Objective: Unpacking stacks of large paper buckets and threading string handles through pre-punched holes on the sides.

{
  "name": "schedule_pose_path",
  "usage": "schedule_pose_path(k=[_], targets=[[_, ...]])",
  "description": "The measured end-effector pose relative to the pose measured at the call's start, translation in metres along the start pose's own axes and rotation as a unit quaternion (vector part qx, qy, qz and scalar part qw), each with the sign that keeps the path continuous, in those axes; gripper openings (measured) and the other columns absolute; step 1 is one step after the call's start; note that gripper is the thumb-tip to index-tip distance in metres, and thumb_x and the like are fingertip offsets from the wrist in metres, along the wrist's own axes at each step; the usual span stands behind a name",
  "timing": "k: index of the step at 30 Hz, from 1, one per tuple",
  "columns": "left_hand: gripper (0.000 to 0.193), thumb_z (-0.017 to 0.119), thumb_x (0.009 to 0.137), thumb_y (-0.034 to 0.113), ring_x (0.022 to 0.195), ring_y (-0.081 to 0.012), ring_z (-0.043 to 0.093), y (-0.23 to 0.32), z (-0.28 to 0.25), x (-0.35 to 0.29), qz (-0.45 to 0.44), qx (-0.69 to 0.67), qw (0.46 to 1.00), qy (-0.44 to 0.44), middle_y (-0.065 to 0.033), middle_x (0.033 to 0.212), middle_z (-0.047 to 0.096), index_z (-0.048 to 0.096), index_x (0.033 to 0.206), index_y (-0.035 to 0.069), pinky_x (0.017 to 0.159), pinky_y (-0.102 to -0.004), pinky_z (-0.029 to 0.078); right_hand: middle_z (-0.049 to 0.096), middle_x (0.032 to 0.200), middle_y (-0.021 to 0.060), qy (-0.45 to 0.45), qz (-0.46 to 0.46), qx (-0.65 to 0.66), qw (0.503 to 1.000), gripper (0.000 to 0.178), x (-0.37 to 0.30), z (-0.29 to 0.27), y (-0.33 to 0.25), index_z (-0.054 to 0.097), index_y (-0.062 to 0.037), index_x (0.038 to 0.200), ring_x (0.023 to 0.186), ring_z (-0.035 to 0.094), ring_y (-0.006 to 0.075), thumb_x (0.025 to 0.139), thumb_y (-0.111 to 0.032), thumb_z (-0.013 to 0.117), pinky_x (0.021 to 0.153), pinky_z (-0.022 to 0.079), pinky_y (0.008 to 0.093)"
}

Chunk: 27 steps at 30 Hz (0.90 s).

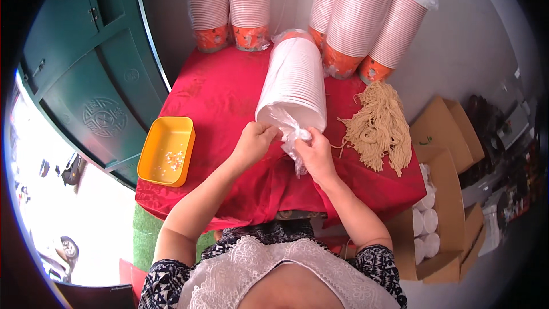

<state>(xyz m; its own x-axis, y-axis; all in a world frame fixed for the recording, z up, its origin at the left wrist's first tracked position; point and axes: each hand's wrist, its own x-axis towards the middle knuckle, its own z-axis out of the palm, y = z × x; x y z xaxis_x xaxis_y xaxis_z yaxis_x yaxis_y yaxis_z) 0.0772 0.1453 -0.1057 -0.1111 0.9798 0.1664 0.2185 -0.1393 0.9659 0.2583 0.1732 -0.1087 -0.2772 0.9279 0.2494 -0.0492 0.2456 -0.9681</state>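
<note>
Left fingers [272, 132] and right fingers [303, 144] pinch the gathered neck of the bag [294, 134], cups [291, 77] lying just beyond them on the counter [220, 94]; tension best kept snug, even, rims uncrushed.

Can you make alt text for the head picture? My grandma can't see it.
A person's left hand and right hand pinch the bunched end of a clear plastic bag around a lying stack of paper cups. The red tablecloth also holds a yellow tub, tan strands and standing cup stacks.

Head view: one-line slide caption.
Left hand and right hand at bunched plastic wrap of a cup stack lying on red cloth.
</note>
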Motion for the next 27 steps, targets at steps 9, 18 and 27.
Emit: schedule_pose_path(k=[9, 18, 27], targets=[[0.042, 0.070, 0.092, 0.032, 0.074, -0.0115, 0.058, 0.036, 0.016, -0.025, -0.012, 0.092, 0.993, -0.068, -0.0053, 0.080, 0.063, 0.065, 0.099, -0.009, 0.066, -0.0269, 0.048, 0.066, 0.080, 0.0197, -0.043, -0.195, -0.392, 0.898, 0.018, -0.029, 0.007, -0.018, 0.060, -0.0007, 0.091, 0.075, 0.065, 0.0400, 0.082, -0.014, 0.067, 0.063, 0.052, 0.0487], [0.017, 0.072, 0.086, 0.011, 0.049, -0.0103, 0.050, 0.018, 0.002, -0.026, -0.158, -0.152, 0.955, -0.200, -0.0041, 0.064, 0.059, 0.064, 0.080, -0.002, 0.045, -0.0239, 0.038, 0.064, 0.069, 0.0158, -0.090, -0.243, -0.425, 0.867, 0.016, -0.049, -0.002, -0.014, 0.056, -0.0013, 0.080, 0.063, 0.065, 0.0358, 0.085, -0.014, 0.064, 0.056, 0.052, 0.0470], [0.006, 0.060, 0.077, -0.003, 0.051, -0.0137, 0.048, 0.017, 0.003, -0.032, -0.255, -0.332, 0.884, -0.211, -0.0066, 0.065, 0.055, 0.059, 0.081, 0.001, 0.048, -0.0285, 0.038, 0.060, 0.070, 0.0180, -0.153, -0.218, -0.387, 0.883, 0.014, -0.059, -0.020, -0.026, 0.054, -0.0025, 0.077, 0.066, 0.062, 0.0387, 0.086, -0.010, 0.060, 0.056, 0.048, 0.0478]])
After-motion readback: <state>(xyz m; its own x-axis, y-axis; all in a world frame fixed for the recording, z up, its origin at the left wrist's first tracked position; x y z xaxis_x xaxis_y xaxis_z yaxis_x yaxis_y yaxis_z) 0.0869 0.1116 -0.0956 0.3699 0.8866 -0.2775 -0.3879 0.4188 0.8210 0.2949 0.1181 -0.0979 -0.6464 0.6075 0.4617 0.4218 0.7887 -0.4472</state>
